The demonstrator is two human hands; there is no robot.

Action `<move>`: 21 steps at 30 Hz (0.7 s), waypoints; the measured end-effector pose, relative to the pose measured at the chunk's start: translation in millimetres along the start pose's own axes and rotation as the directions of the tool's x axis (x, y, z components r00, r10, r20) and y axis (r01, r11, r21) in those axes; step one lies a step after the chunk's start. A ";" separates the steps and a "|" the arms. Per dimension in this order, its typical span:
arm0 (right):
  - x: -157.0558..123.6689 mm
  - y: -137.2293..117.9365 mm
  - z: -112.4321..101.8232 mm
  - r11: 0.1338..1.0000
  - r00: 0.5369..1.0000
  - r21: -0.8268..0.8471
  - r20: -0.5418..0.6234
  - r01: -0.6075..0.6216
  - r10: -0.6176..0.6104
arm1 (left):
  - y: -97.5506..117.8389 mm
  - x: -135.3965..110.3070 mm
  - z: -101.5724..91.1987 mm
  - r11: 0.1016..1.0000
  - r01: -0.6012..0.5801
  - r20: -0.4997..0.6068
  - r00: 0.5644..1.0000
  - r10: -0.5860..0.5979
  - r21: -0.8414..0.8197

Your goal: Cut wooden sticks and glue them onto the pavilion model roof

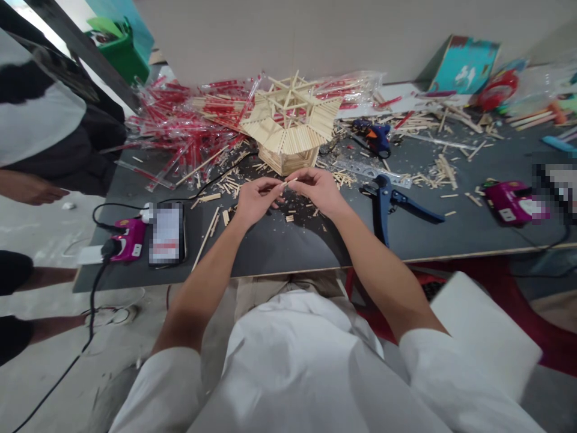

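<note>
My left hand (256, 201) and my right hand (317, 187) meet over the middle of the table, fingertips pinched. Between them is a short wooden stick (291, 181), gripped from both sides and partly hidden by the fingers. Just beyond stands a model pavilion (293, 135) built of thin wooden sticks, with a many-sided sloping roof and an open frame on top. Small cut stick pieces (290, 218) lie on the dark table below my hands. Blue-handled cutters (383, 207) rest to the right of my right hand, their handles spread.
Red-and-clear plastic wrappers (189, 120) pile up at the back left. A blue glue gun (376, 135) and a clear ruler (374, 172) lie right of the model. A phone (166, 234) and a purple power strip (128, 239) sit left; another person (40, 114) stands beyond them.
</note>
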State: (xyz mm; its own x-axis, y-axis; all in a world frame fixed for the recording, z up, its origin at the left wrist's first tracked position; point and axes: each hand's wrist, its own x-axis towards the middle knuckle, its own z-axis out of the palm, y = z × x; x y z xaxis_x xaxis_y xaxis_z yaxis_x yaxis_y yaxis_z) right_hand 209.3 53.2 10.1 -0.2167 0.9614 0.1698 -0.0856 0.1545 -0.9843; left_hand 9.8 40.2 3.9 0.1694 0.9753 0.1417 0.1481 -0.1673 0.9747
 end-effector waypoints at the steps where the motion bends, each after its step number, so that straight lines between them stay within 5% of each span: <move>1: 0.7 0.4 -0.6 1.000 1.000 0.003 -0.008 -0.002 0.002 | -0.8 -0.1 -0.4 1.000 -0.001 -0.009 1.000 0.002 0.024; 5: 4.1 4.6 -7.0 0.997 0.999 -0.074 -0.047 0.020 -0.023 | -3.4 -0.2 -3.7 0.950 -0.104 -0.010 0.994 0.112 0.296; 9: 7.3 12.9 -17.6 0.908 0.986 -0.405 -0.076 0.103 -0.145 | -1.7 -1.4 -7.8 0.796 -0.254 0.075 0.964 0.255 0.550; 14: 9.8 20.2 -25.1 0.729 0.980 -0.673 -0.026 0.128 -0.195 | 4.2 -6.7 -6.7 0.721 -0.369 0.301 0.926 0.228 0.587; 21: 15.9 15.8 -19.2 0.710 0.989 -0.693 0.027 0.122 -0.144 | 8.2 -10.5 -1.5 0.643 -0.440 0.418 0.886 0.200 0.627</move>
State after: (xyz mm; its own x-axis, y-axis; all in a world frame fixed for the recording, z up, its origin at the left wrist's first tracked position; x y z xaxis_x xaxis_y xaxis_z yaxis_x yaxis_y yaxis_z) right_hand 223.2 75.3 -3.7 -0.2281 0.9228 0.3105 0.5868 0.3848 -0.7124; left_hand 7.7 28.8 10.7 0.5871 0.7706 0.2478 0.6311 -0.6275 0.4561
